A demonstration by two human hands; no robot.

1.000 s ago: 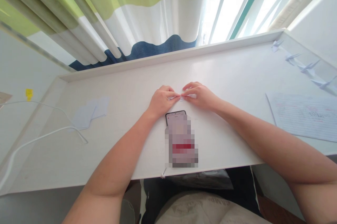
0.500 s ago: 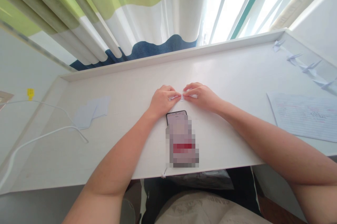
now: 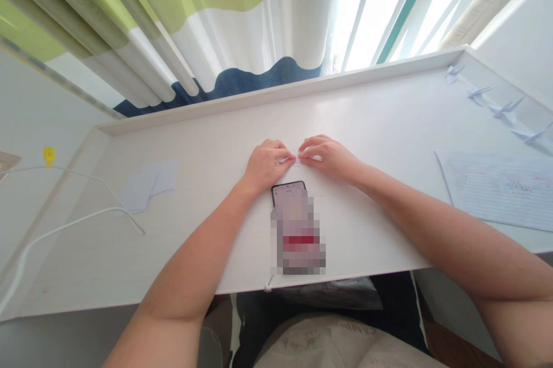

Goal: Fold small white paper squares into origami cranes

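Note:
Both my hands meet over the middle of the white desk (image 3: 367,120), pinching a small piece of white paper (image 3: 297,163) between them. My left hand (image 3: 268,163) grips its left side with thumb and forefinger. On the other side, my right hand (image 3: 327,156) closes its fingertips on the paper, close to the left ones. Most of the paper is hidden under the fingers, so its folds cannot be made out. Just below my hands lies a phone (image 3: 288,186), its screen lit and largely blurred.
Several folded paper shapes (image 3: 503,110) line the desk's right edge, above lined, written sheets (image 3: 501,189). Loose paper slips (image 3: 140,188) lie at left beside a white cable (image 3: 69,230) with a yellow tag (image 3: 49,156). A raised rim (image 3: 242,96) runs along the back, below a curtain (image 3: 259,22).
Both hands keep their pinch on the paper, with barely any finger movement. The whole view has shifted very slightly.

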